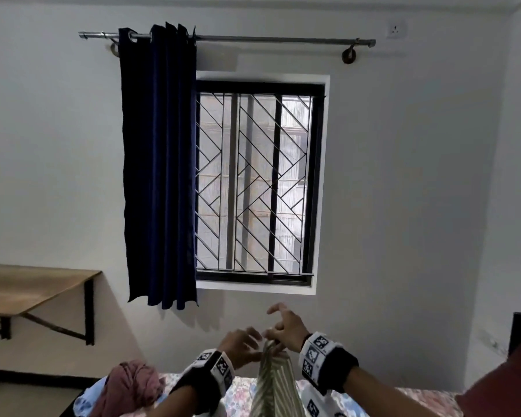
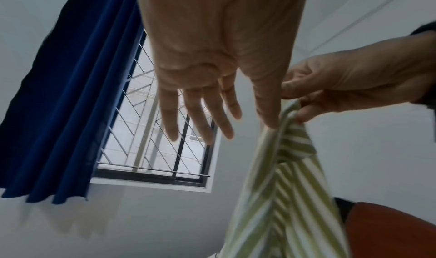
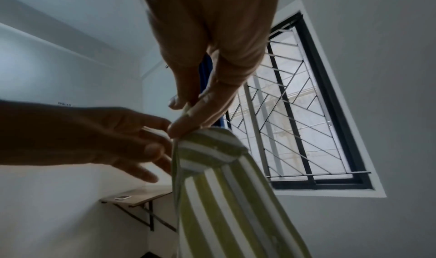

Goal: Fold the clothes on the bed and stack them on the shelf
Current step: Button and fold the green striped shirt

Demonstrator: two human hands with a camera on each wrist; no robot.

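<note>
Head view first: both hands are up at about 6 o'clock in the frame, each wrist wrapped in a black band with white marker tags. The right hand point(image 1: 286, 328) pinches the top of one green-and-white striped cotton shirt point(image 1: 272, 386) between thumb and a finger, its other fingers splayed up, and the shirt hangs straight down over the floral-print bed sheet point(image 1: 409, 400). The left hand point(image 1: 241, 347) sits just at 9 o'clock of that pinch, fingers spread and relaxed, tips near the fabric. One crumpled pink cloth point(image 1: 131, 383) lies on a pale blue printed garment point(image 1: 86, 397) at 7 o'clock, so two more pieces wait on the bed. One wooden wall shelf on black brackets point(image 1: 27, 288) is at 9 o'clock, one dark blue curtain point(image 1: 160, 164) hangs beside one black-framed grilled window point(image 1: 253, 182) at 12 o'clock. Left wrist view: four straight fingers point(image 2: 195, 116) plus the thumb, whose tip touches the shirt's edge point(image 2: 283, 187); the right hand point(image 2: 349, 83) comes in from 3 o'clock gripping the collar end. Right wrist view: thumb and forefinger point(image 3: 205, 111) clamp the shirt's rounded striped corner point(image 3: 212, 150), the left hand point(image 3: 113, 137) reaches in open from 9 o'clock, and one small white object point(image 3: 122, 197), too small to identify, sits on the shelf point(image 3: 141, 196) at 7 o'clock.
</note>
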